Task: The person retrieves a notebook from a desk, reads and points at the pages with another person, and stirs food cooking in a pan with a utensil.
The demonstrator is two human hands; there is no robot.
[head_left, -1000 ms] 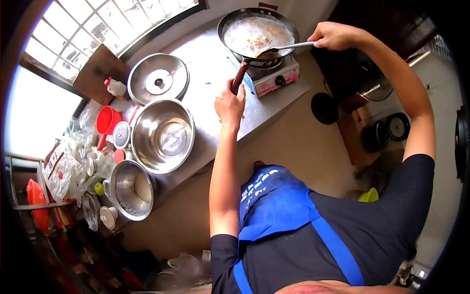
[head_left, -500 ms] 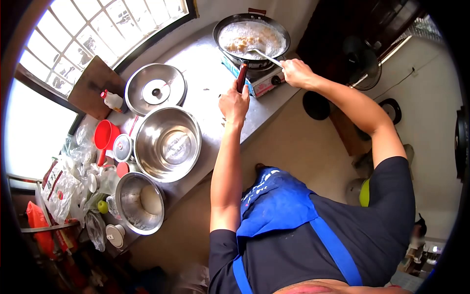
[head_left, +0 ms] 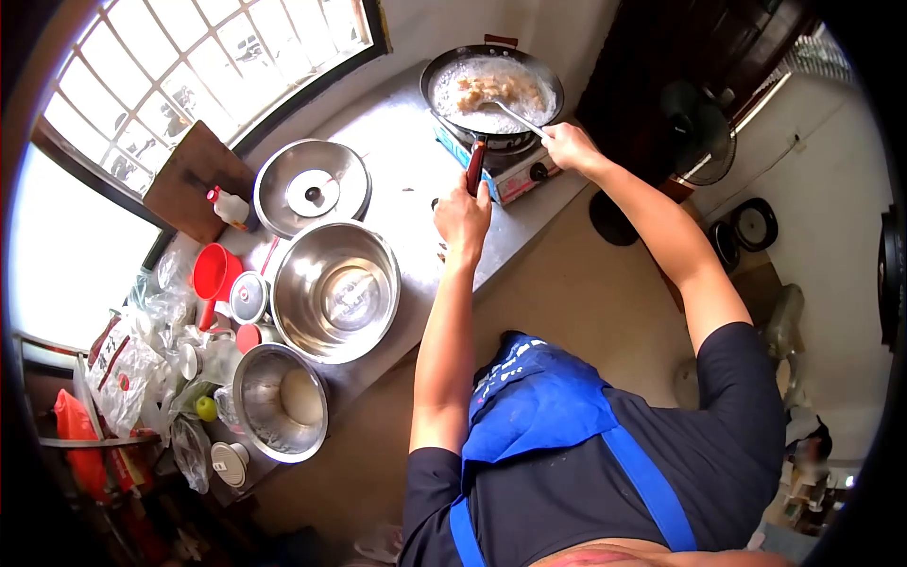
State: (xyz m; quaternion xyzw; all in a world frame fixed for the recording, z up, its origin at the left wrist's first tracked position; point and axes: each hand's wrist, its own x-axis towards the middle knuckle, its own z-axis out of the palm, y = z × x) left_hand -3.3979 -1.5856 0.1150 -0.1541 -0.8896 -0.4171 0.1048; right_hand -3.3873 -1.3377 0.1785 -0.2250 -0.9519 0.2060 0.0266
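A black wok (head_left: 427,87) stands on a portable stove (head_left: 520,180), holding foaming, bubbling liquid. Pale golden pieces of food (head_left: 505,88) float bunched in its middle and far part. My left hand (head_left: 463,219) is closed around the wok's brown wooden handle (head_left: 476,161). In my right hand (head_left: 572,148) is the end of a long-handled metal ladle (head_left: 520,117), reaching in over the wok's near right rim. The ladle's head sits among the food and is mostly hidden by foam.
Metal basins (head_left: 387,283) line the counter (head_left: 392,118) to the left, one with whitish batter-like contents (head_left: 300,397). A red dipper (head_left: 215,272), a white bottle (head_left: 227,206), a cutting board (head_left: 194,180) and plastic bags (head_left: 128,373) crowd the window side. A fan (head_left: 704,132) stands right.
The ladle's head has shifted slightly right within the wok, and the food is gathered more tightly. My right arm has drawn inward; my left hand keeps its hold. The whole view has shifted slightly.
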